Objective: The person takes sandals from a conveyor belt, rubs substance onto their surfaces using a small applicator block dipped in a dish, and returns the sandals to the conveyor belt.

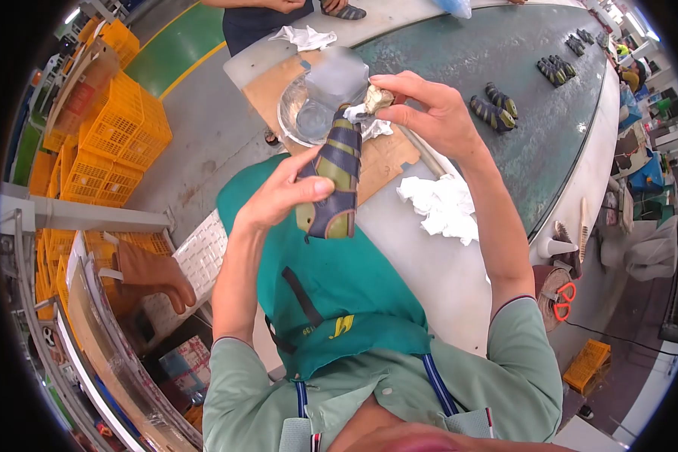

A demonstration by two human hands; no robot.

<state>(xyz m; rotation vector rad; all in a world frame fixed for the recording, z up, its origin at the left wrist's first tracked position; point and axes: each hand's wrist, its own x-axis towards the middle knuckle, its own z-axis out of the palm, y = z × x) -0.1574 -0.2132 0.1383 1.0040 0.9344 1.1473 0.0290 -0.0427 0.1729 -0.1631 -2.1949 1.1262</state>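
Note:
A navy and olive-green striped shoe (344, 160) is held up over the front of the work surface, one end pointing away from me. My left hand (282, 192) is closed around its near part, thumb lying across the side. My right hand (428, 109) pinches a small cream-coloured lump (379, 98) between thumb and fingers, close to the shoe's far end. Some white material shows at that end; I cannot tell whether the lump touches it. Behind the shoe stands a clear round bowl (285, 113), partly hidden, on a cardboard sheet (384, 169).
Crumpled white cloths (438, 207) lie by my right forearm. More striped shoes (493, 113) stand along the green tabletop (444, 53). Yellow crates (124, 124) are stacked at the left, near brown boots (147, 275). Orange-handled scissors (563, 301) are at right. Another person (260, 19) stands opposite.

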